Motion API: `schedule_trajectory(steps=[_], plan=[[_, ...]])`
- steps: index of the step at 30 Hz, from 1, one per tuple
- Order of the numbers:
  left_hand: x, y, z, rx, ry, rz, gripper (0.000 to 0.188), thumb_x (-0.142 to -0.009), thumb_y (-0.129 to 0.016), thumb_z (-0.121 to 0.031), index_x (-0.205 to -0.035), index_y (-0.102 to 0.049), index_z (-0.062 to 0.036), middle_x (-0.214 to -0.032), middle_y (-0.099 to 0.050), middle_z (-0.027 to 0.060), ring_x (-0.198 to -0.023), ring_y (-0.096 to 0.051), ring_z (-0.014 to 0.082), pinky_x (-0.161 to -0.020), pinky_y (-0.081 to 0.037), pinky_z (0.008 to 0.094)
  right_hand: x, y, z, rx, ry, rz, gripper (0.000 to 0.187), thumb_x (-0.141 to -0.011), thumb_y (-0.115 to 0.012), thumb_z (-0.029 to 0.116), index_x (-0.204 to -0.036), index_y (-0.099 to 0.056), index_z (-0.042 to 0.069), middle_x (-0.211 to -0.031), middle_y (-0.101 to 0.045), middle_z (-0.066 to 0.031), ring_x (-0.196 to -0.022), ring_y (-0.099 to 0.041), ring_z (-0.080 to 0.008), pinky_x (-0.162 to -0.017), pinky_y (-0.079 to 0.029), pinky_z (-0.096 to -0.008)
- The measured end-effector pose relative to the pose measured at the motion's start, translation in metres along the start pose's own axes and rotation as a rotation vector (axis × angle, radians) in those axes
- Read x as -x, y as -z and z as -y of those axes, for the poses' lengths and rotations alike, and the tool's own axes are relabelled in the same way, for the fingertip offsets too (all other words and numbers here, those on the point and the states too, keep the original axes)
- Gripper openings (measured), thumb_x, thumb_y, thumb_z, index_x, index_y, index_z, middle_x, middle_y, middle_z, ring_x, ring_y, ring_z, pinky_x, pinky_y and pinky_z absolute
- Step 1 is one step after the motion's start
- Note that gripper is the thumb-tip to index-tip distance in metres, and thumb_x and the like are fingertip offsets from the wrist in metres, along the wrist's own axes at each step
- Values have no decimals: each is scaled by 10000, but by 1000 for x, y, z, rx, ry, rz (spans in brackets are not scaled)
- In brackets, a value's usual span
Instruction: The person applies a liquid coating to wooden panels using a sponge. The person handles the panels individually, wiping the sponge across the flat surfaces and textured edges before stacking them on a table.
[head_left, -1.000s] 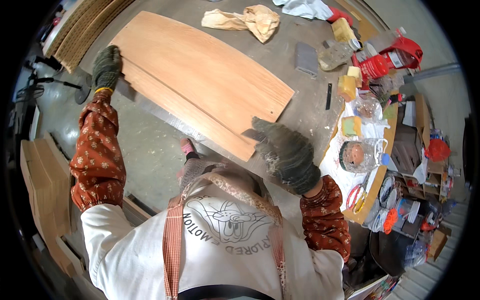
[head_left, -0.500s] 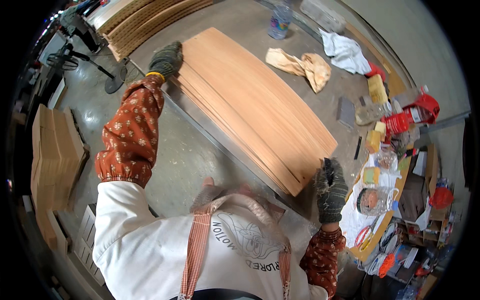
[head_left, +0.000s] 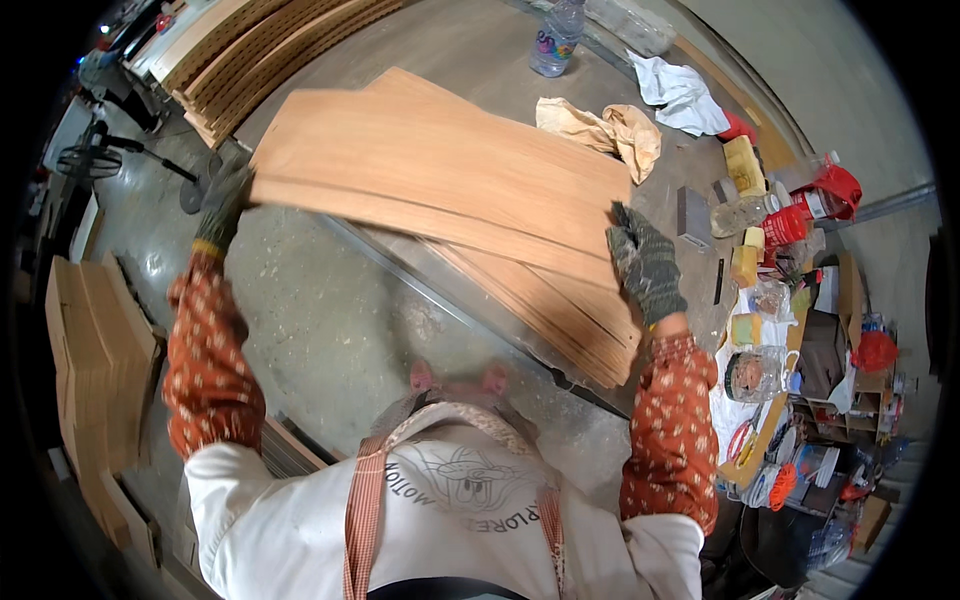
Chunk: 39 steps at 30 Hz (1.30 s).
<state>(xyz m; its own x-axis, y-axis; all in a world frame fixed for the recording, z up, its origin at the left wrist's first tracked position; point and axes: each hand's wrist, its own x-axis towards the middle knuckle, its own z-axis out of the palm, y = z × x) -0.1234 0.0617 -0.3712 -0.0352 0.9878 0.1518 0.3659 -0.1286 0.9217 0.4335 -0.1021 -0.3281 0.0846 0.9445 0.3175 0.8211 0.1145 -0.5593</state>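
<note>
A pale wooden panel [head_left: 430,160] with slightly curved long edges lies slantwise over a stack of similar panels [head_left: 530,305]. Its left end juts past the table's near edge, over the floor. My left hand [head_left: 225,200], in a dark knitted glove with a yellow cuff, is closed on that end and slightly blurred. At the opposite end, my right hand [head_left: 645,262], gloved alike, grips the panel's edge with its palm along the side. Panel and hand hide some of the fingers. Patterned red-brown sleeves cover both forearms.
Beyond the panel stand a plastic bottle [head_left: 556,40] and a crumpled cream cloth [head_left: 605,130]. A grey block [head_left: 693,217], sponges and jars line the right side. More boards are stacked at the far left [head_left: 270,60] and on the floor [head_left: 95,350], near a fan [head_left: 90,160].
The top panel has turned, its left end swinging left and toward me off the stack with my left hand. My right hand has moved up slightly along the right end.
</note>
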Motion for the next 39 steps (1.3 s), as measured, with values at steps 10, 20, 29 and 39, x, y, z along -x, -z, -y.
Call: schedule_trajectory(steps=[10,20,29,39], plan=[[120,35,-34,307,260,76,453,-814,-585,-178,-1206,-468,16,-953,-586,140,-735,-611,201,-582,-537,309,-17,3,29,159,-313,97,441,-740,-685,294,-1050,-589,-5,-960,-627,-180,-870,-593,-288,-776,-456,-363],[86,35,3,565,217,-25,305,-849,-565,-153,-1108,-573,8,-1111,-581,55,-1012,-544,149,-894,-429,308,-35,1,12,423,-118,139,348,-724,-624,266,-935,-594,-9,-922,-598,-224,-876,-569,-367,-751,-455,-414],[75,15,30,34,-34,-53,274,-904,-436,-94,-1097,-596,17,-1050,-618,83,-985,-566,163,-901,-425,294,-63,-2,55,-349,582,492,215,-832,-548,187,-856,-668,10,-883,-657,-120,-846,-622,-240,-782,-486,-297],[279,-93,-47,294,-134,-279,391,-806,-594,-138,-1144,-527,46,-1066,-589,158,-957,-584,254,-781,-500,349,13,-20,74,-577,562,357,242,-806,-621,255,-938,-666,57,-907,-664,-93,-760,-635,-231,-689,-508,-310]])
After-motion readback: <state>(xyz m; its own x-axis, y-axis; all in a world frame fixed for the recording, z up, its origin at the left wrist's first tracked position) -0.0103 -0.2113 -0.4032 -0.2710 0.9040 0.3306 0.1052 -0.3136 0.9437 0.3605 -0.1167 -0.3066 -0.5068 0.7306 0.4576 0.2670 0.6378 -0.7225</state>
